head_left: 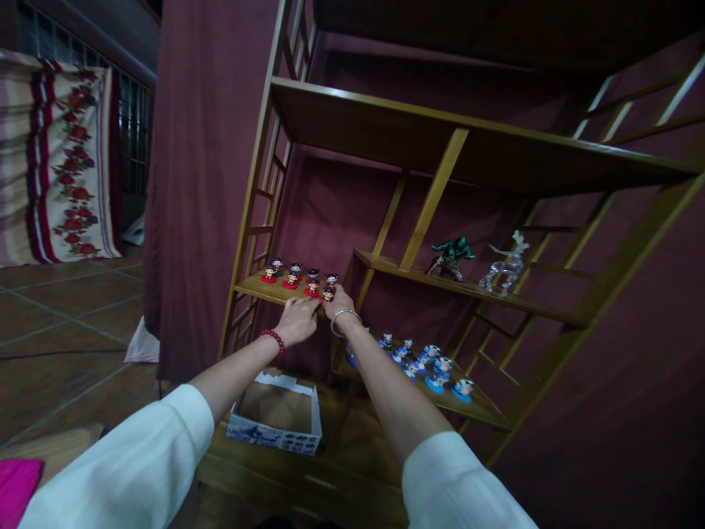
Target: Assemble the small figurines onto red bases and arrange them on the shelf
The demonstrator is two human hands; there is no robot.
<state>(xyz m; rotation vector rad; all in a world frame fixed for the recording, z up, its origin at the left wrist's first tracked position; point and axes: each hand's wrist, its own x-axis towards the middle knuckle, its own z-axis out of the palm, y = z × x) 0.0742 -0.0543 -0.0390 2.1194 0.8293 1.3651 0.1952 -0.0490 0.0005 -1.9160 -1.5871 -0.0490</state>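
Observation:
My right hand [342,301] is closed around a small figurine [329,294] with black hair, at the right end of the front row on the upper left shelf [253,285]. Close beside it, my left hand [298,319] lies at the shelf's front edge, fingers stretched toward the same figurine; its fingertips are partly hidden. Several similar figurines on red bases stand in two rows on this shelf, among them a front-row figurine [291,281] and a back-row figurine [277,265]. Below my hands sits an open box [275,438] with printed sides.
Blue and white figurines [438,378] stand on the lower right shelf [485,413]. Above them, a dark green statuette [452,258] and a clear deer figure [505,264] share a middle shelf. A wooden upright [435,198] divides the unit. A purple curtain [192,184] hangs at left.

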